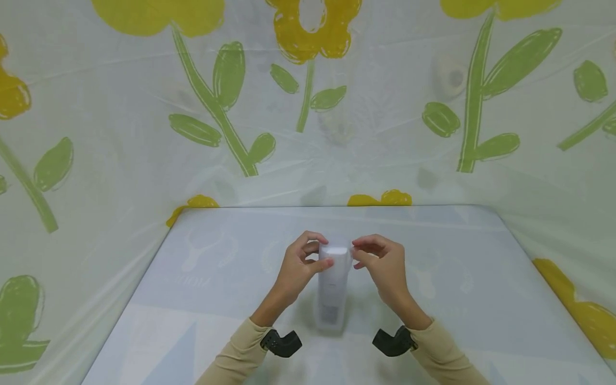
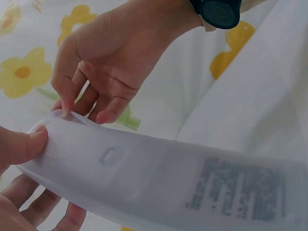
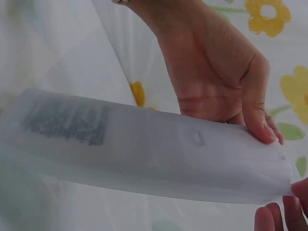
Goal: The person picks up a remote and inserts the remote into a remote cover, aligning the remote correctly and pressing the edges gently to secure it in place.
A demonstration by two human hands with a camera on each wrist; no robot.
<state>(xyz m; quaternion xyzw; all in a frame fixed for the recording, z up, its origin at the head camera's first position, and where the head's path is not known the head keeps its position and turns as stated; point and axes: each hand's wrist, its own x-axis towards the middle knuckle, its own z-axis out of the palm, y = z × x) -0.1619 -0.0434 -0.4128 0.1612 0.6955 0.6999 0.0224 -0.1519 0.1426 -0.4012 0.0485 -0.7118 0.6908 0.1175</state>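
A long, white, translucent package (image 1: 332, 291) stands at the middle of the table, its near face bearing a small raised mark and a block of dark print too blurred to read. My left hand (image 1: 297, 267) grips its top end, thumb on the near face and fingers around the left side. With thumb and fingertip, my right hand (image 1: 385, 262) pinches the thin edge at the top right corner. The left wrist view shows that edge pulled slightly up from the package (image 2: 139, 168). What lies inside the package cannot be made out.
The white table (image 1: 231, 256) has faint printed shapes on it. Behind and beside it hangs a pale curtain (image 1: 375, 149) with yellow flowers and green leaves. Each wrist carries a black camera (image 1: 284, 343).
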